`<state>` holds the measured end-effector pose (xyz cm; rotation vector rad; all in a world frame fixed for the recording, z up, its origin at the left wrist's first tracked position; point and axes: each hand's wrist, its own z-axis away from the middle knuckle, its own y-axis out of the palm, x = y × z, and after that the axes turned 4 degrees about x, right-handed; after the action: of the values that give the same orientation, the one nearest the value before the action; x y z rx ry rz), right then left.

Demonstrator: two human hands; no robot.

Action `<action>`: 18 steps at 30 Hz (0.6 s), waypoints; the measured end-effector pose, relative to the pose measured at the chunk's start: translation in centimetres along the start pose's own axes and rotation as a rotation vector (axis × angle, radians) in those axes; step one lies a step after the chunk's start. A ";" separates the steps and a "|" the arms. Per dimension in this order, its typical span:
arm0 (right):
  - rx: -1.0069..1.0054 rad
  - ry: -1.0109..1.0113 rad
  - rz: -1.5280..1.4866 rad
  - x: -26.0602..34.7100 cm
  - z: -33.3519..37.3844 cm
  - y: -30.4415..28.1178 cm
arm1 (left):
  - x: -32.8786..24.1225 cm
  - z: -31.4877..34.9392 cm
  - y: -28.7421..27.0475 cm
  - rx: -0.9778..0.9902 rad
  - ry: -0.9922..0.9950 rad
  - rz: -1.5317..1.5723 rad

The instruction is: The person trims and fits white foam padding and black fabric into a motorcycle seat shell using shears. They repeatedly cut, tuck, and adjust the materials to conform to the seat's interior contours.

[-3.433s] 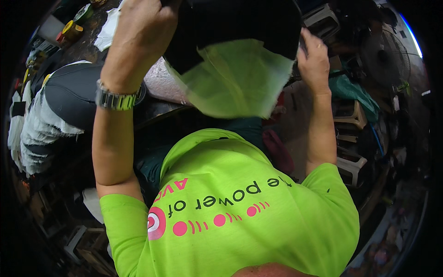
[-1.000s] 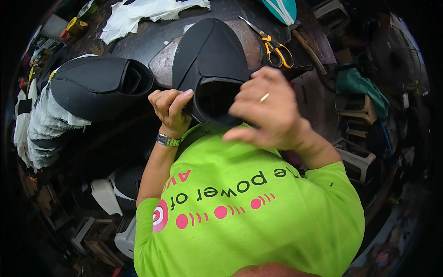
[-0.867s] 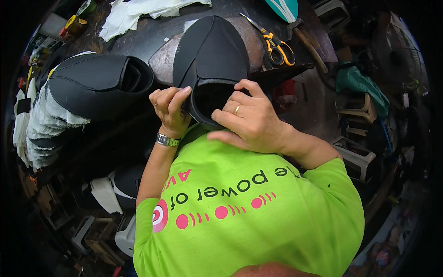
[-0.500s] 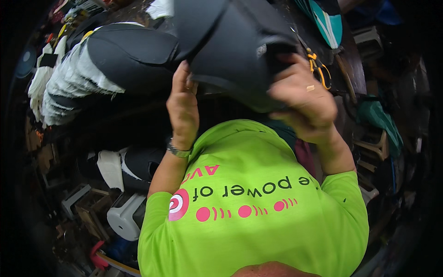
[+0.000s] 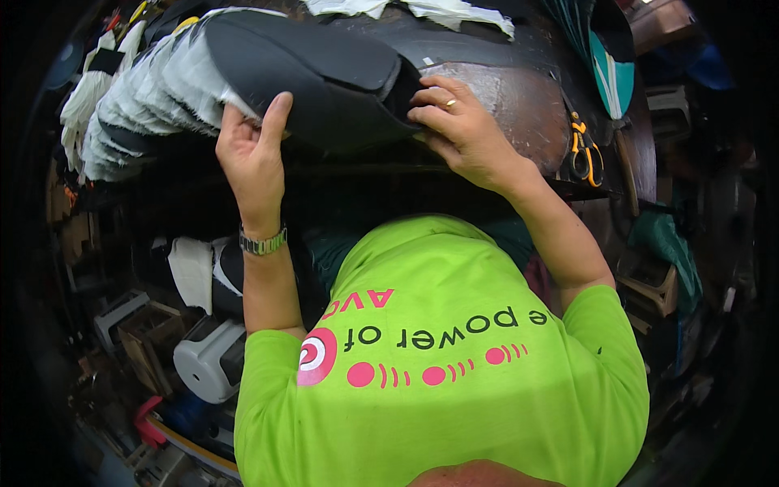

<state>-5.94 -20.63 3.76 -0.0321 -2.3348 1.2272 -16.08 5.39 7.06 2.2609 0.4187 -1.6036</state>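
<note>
since the half-second-earlier frame, the black piece has moved from the middle to the left, and it now lies at the right end of a stack of pieces with white frayed edges. both hands have shifted left too, and the brown slab on the table, covered before, is now seen.

of the left hand, the thumb is pressed on the near side of the black piece; the other fingers bend beside the white fringe, their tips partly hidden, so i cannot tell if they are clamped. fingers of the right hand are closed on the rim at the piece's right end, with the thumb below it.

how many layers are inside the rim is hard to make out, because the opening is dark. the near underside is lost in shadow. at the far side, a white cloth is cut off by the picture's edge.

the black piece looks smooth and matt, rounded toward the left, with a raised overlapping panel near its open right end. scissors with orange and black handles lie on the right, well apart from it.
</note>
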 end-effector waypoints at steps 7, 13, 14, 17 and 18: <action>-0.168 -0.212 0.275 4.6 -0.1 -3.4 | 0.3 0.8 -2.6 0.192 -0.015 0.618; 0.077 -0.668 -0.018 12.2 -1.9 0.0 | -1.3 10.9 -11.4 -0.062 -0.067 1.082; 0.136 -0.732 -0.104 12.9 -2.5 1.8 | -1.1 13.4 -12.7 0.026 0.006 1.076; 0.346 -0.889 -0.310 14.3 -3.8 8.4 | 0.5 20.7 -17.0 -0.491 -0.169 0.616; 0.452 -0.875 -0.322 14.9 -3.8 10.9 | 1.8 22.8 -18.1 -0.667 -0.262 0.465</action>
<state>-19.51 -7.62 3.28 1.1977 -2.4784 1.7875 -42.47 11.84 -3.44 1.4891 0.2736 -1.2479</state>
